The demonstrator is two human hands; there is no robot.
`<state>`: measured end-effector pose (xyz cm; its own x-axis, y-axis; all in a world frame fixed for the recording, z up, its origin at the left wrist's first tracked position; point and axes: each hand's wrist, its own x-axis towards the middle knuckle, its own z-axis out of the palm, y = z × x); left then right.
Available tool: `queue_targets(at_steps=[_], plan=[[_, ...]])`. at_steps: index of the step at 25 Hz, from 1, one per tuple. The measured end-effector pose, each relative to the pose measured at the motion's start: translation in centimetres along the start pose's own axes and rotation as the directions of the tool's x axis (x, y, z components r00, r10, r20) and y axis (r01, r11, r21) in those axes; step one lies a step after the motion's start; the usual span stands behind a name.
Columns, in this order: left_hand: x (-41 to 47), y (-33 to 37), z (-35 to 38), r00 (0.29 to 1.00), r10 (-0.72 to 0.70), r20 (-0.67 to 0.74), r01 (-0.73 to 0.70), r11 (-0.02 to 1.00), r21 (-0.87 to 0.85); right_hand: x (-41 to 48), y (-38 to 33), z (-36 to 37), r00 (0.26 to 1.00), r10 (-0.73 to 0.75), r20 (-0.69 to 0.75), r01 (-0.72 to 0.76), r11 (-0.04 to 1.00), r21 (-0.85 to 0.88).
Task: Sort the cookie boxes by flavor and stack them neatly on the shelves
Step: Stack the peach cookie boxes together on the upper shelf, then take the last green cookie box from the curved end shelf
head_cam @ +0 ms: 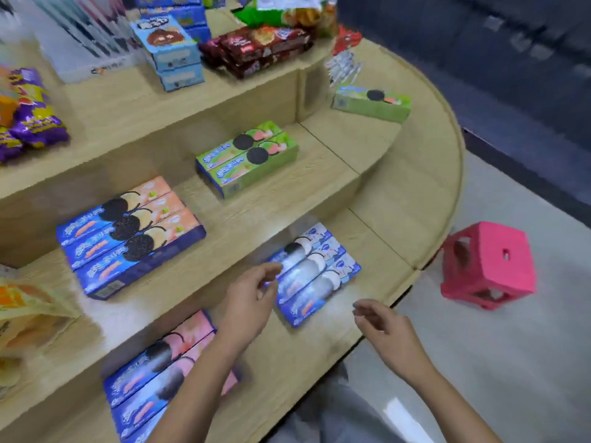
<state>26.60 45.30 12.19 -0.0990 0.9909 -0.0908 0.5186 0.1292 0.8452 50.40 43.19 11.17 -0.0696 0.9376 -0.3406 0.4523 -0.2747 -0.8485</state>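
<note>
Tiered wooden shelf [256, 199], flavor groups already laid flat. Blue-white boxes [315, 273] lie between both hands; stray green box [372, 102] far beyond, upper tier. Left hand [252, 302] fingers loosely apart, empty, at stack's edge; right hand [388, 330] open, empty. Boxes look light, stiff cardboard, slick; pinch long sides.

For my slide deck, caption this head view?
Both empty hands, left hand and right hand, hover beside the white-blue cookie boxes on tiered shelves.
</note>
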Motion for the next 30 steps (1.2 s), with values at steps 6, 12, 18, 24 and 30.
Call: queue_targets(at_steps=[6,12,18,24,30], plan=[[6.1,9.9,11.7,0.969,0.16,0.189,-0.149,0.986,-0.071,-2.2,6.9,-10.4,0.984,0.123,-0.127,-0.117,0.992,0.048],[9.6,15.3,24.8,0.951,0.144,0.275,-0.13,0.989,-0.069,3.0,10.0,-23.1,0.984,0.062,-0.169,-0.069,0.997,-0.038],[10.1,15.7,30.4,0.942,-0.002,0.335,0.026,0.997,-0.069,13.1,8.4,-32.0,0.992,-0.022,-0.125,0.009,0.994,-0.104],[17.8,13.5,30.4,0.976,-0.206,0.064,0.212,0.973,-0.093,28.4,3.6,-35.1,0.989,-0.146,0.033,0.149,0.977,-0.154],[33.6,17.3,24.6,0.96,-0.144,-0.24,0.131,0.989,-0.07,41.8,-2.0,-35.8,0.96,-0.203,0.193,0.242,0.947,-0.211]])
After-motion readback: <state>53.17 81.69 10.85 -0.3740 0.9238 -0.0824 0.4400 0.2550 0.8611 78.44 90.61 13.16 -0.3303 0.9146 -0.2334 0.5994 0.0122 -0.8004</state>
